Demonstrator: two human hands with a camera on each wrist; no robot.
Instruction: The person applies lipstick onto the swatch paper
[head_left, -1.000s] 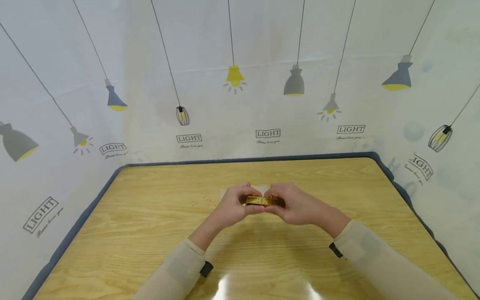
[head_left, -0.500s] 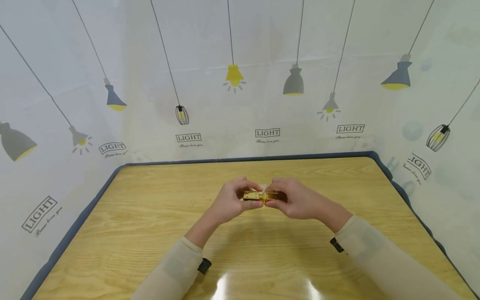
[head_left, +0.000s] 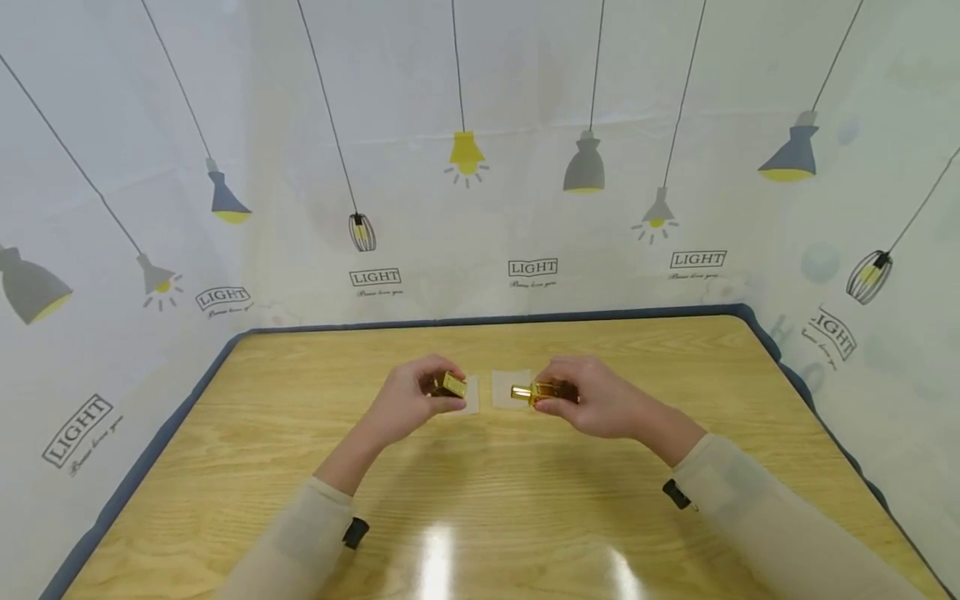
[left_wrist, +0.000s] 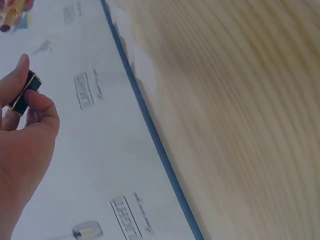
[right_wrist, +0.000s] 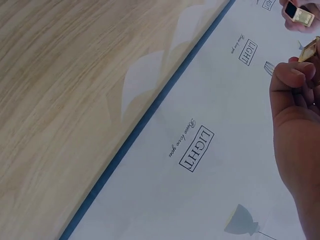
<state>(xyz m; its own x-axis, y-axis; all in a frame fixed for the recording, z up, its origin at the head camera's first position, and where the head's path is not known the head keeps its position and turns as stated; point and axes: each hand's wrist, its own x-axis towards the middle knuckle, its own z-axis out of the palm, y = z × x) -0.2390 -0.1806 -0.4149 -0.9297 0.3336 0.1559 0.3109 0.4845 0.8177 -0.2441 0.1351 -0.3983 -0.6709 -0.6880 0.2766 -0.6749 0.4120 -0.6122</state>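
Over the middle of a pale yellow wood-grain table (head_left: 300, 458), both of the person's hands are up off the surface, with a small gap between them. The left hand (head_left: 408, 400) is pinching a small, boxy, shiny gold-and-black cap-like piece (head_left: 452, 385) between thumb and fingers. From the left wrist you get its dark sides and thin gold edging, and from the right wrist a dark square end.

Across the gap, the right hand (head_left: 596, 398) has its thumb and fingers pinched round a shiny gold lipstick-style tube (head_left: 540, 390). The narrower gold stem sticks out sideways toward the other piece, and the left wrist view catches a dark reddish tip (left_wrist: 5, 28) on it. The two gold parts are apart, not touching.

Lying flat on the tabletop behind them are two squarish white sheets (head_left: 507, 390), side by side and partly hidden by the hands in the head view. Both arms are in cream sleeves (head_left: 757, 500), with a bit of black strap (head_left: 676, 494) by each cuff. Dark blue trim (head_left: 495, 317) edges the table, and past it there's a white backdrop (head_left: 420, 75) printed with hanging lamps and LIGHT labels.
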